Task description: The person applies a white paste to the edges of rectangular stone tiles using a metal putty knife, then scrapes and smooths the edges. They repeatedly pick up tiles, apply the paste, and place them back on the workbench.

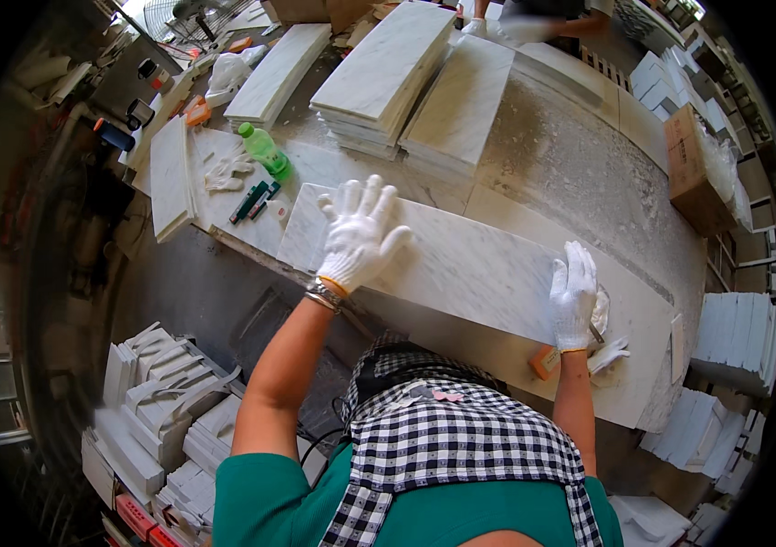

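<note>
Clothing: nearest the camera, a green top and a black-and-white checked cloth [447, 438] are seen at the lower edge, worn by the person.
Lower left: stacks of white moulded stone trim pieces [165, 415] are piled below the bench.
Far left of bench: a narrow white marble strip [172, 175] is laid on the grey stone workbench [579, 173]; beside it lie a spare white cotton glove [227, 171], a green plastic bottle [266, 150] on its side, and dark marker pens [255, 201].
Left hand: the left hand [359, 235], in a white knitted glove with a bracelet at the wrist, is spread open and pressed flat on the left end of the slab, gripping nothing.
Slab: the long white grey-veined marble slab [470, 269] is laid flat on the workbench in front of the person, running from upper left to lower right between the two hands.
Behind the slab: two stacks of white marble tiles [415, 87] are set side by side, well apart from the hands.
Right hand: the right hand [574, 294], also in a white glove, is laid open with fingers extended on the slab's right end; whether anything is pinched beneath it cannot be told.
Near right hand: a small orange block [544, 361] rests just below the wrist.
Far right: a brown cardboard box [691, 169] stands at the bench edge.
Top edge: another person's gloved hands [502, 29] are seen at the far end.
</note>
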{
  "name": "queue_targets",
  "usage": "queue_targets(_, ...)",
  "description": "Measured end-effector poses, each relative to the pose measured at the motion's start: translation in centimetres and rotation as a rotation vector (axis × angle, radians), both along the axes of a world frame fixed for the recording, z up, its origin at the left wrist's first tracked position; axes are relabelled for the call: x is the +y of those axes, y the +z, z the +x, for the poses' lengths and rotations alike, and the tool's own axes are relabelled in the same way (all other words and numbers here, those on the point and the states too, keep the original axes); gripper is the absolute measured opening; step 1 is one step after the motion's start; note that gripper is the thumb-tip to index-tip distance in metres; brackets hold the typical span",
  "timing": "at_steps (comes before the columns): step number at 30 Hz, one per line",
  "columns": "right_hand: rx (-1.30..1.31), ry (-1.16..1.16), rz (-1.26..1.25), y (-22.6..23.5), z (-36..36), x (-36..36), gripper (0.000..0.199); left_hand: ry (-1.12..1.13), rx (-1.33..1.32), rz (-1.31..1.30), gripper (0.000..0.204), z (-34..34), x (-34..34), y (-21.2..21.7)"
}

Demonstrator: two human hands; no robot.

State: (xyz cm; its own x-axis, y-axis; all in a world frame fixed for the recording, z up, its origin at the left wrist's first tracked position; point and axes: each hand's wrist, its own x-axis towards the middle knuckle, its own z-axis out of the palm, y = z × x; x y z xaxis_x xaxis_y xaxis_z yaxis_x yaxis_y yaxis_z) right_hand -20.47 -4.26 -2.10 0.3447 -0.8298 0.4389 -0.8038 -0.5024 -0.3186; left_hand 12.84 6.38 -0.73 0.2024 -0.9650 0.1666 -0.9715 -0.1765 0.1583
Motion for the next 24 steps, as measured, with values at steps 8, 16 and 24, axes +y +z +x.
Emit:
queue_targets(8,-0.119,0.043,0.000,0.2,1.5,-0.5,0.031,0.189,-0.024,0.100,0.081,-0.9,0.8,-1.0)
queue_targets(16,-0.067,0.015,0.037,0.2,0.5,-0.3,0.032,-0.631,0.115,0.094,0.086,-18.6,0.2,-0.4)
queue_targets(24,-0.049,0.055,0.003,0.0,2.2,0.3,0.031,0.009,0.026,0.048,0.081,-0.7,4.0,-0.5)
